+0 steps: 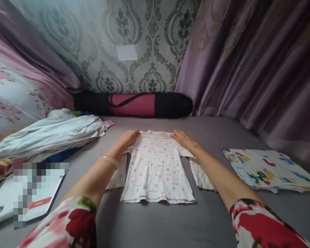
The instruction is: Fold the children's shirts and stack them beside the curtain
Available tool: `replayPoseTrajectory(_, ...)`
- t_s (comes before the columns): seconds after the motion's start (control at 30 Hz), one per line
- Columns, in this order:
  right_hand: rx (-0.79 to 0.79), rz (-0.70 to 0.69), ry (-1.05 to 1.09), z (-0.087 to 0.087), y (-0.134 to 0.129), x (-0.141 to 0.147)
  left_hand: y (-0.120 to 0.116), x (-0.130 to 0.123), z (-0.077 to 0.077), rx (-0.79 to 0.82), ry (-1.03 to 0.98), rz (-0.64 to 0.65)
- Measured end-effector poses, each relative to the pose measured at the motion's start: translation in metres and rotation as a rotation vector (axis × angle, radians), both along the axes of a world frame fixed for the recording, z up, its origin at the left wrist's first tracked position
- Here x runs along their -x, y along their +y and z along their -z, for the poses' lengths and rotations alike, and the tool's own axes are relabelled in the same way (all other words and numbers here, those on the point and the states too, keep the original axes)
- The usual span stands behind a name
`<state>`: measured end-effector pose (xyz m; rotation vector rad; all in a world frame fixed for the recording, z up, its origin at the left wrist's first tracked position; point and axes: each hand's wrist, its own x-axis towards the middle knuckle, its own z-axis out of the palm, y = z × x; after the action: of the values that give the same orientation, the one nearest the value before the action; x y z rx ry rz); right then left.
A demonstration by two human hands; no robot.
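A small white long-sleeved shirt (158,168) with a fine coloured print lies spread on the grey sheet (150,227), its neckline away from me and its sleeves angled down at both sides. At its left shoulder my left hand (131,136) is closed on the fabric, a bangle on that wrist. My right hand (183,138) pinches the right shoulder beside the collar. Both forearms pass over or beside the sleeves and hide parts of them. The fingertips of both hands are partly hidden.
Rumpled pale clothes (51,132) are heaped at the left, with a blurred flat device (45,193) nearer me. Folded printed cloth (276,170) lies at the right. A black and red long bag (131,104) rests along the wall, between curtains (222,58).
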<state>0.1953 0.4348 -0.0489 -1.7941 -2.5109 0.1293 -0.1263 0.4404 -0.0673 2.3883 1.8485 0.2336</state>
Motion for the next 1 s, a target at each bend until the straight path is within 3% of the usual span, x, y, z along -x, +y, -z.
replayPoseTrajectory(0.23, 0.027, 0.009, 0.044, 0.009, 0.022, 0.010, 0.015, -0.011, -0.004, 0.050, 0.085, -0.054)
replayPoseTrajectory(0.4, 0.144, -0.024, 0.114, 0.007, 0.039, 0.032, 0.030, -0.034, -0.007, 0.114, -0.039, -0.085)
replayPoseTrajectory(0.53, 0.142, -0.006, 0.142, 0.011, 0.046, 0.041, 0.035, -0.047, -0.001, 0.113, -0.131, -0.119)
replayPoseTrajectory(0.67, 0.079, 0.107, 0.195, 0.023, 0.045, 0.044, 0.034, -0.052, 0.013, 0.034, -0.183, -0.093)
replayPoseTrajectory(0.77, -0.035, 0.226, 0.208, 0.034, 0.038, 0.050, 0.028, -0.057, 0.021, -0.057, -0.163, -0.151)
replayPoseTrajectory(1.0, -0.253, 0.222, 0.187, 0.046, 0.026, 0.055, 0.022, -0.059, 0.026, -0.170, -0.051, -0.237)
